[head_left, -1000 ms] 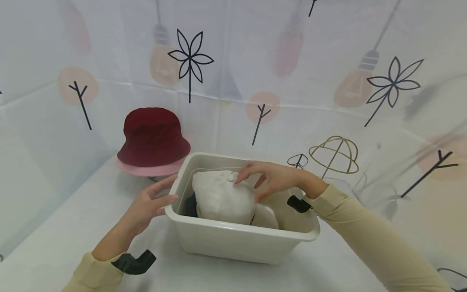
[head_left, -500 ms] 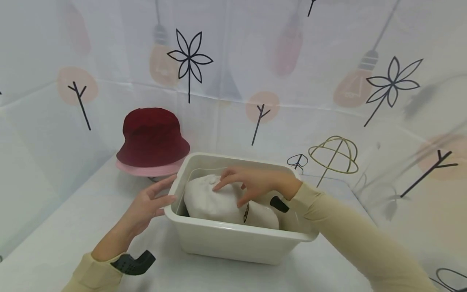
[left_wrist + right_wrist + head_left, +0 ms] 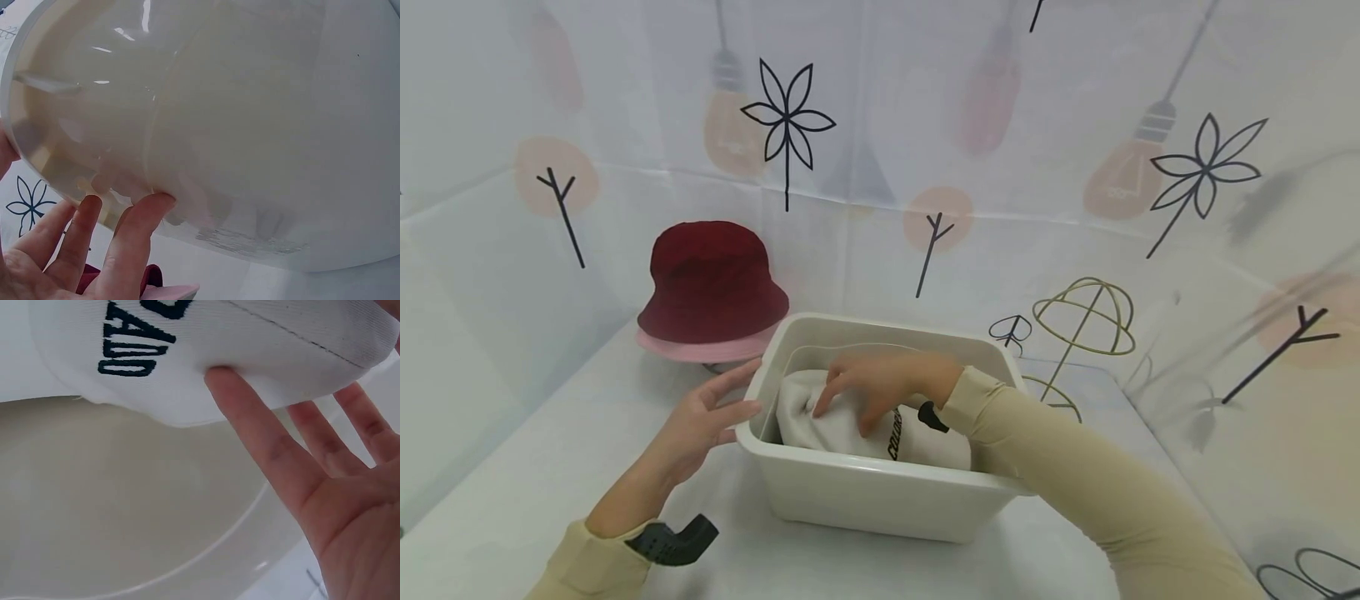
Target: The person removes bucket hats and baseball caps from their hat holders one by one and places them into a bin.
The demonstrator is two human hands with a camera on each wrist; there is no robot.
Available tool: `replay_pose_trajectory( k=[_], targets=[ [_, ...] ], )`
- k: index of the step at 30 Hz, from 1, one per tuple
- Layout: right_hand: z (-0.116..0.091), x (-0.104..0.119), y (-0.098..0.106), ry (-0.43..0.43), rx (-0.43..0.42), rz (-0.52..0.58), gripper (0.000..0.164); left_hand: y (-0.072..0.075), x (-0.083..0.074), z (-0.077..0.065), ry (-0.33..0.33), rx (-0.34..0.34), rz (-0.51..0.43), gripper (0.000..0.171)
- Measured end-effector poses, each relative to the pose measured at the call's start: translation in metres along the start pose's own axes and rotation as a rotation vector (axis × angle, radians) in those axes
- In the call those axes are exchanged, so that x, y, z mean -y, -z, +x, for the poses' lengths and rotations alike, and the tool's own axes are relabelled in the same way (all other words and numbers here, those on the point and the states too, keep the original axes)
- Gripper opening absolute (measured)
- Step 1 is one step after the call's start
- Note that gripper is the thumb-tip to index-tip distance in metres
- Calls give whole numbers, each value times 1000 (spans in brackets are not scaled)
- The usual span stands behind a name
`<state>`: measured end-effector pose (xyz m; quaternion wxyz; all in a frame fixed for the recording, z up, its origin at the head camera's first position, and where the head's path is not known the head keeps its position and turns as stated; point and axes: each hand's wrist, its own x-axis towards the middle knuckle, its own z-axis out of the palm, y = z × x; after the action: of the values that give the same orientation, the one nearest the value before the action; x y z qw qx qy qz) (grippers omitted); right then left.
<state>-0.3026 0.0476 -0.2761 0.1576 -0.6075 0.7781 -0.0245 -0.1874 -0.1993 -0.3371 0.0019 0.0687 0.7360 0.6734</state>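
A white baseball cap (image 3: 931, 442) with dark lettering lies inside a cream plastic bin (image 3: 872, 496). My right hand (image 3: 887, 382) reaches into the bin, and its spread fingers press on the cap's crown, which is dented by a fingertip. In the right wrist view, the straight fingers of the right hand (image 3: 340, 481) touch the cap (image 3: 187, 394) near its letters. At the bin's left end my left hand (image 3: 688, 429) touches the rim and outer wall. The left wrist view shows its fingers (image 3: 128, 250) extended against the wall. Whatever lies under the cap is hidden.
Behind the bin on the left, a maroon bucket hat (image 3: 711, 287) sits over a pink brim (image 3: 700, 350). A gold wire hat stand (image 3: 1086, 321) stands behind the bin on the right. A patterned white curtain (image 3: 865, 150) hangs at the back.
My right hand has moved left and lower in the bin, and the cap has shifted down and left with its crown sinking in. More lettering shows. The left hand stays put.
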Motion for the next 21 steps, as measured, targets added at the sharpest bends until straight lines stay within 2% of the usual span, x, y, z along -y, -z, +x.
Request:
replay_pose_trajectory(
  k=[2,7,11,13,17,21],
  targets=[
    [6,1,-3,-24,34,-37,55,0,0,0,2,-2,-3,65],
    [11,5,-9,-82,124,-50,54,0,1,0,1,-6,-1,65],
    [7,2,-11,-83,131,-4,57,-1,1,1,6,-7,-1,65],
    [2,-2,-11,-93,112,57,60,-2,1,1,9,-6,-3,66],
    [-14,-8,-2,-51,25,146,62,-2,-1,0,13,-2,-2,66],
    [-27,-11,9,11,-78,162,62,-1,-2,0,12,-4,3,66]
  ],
)
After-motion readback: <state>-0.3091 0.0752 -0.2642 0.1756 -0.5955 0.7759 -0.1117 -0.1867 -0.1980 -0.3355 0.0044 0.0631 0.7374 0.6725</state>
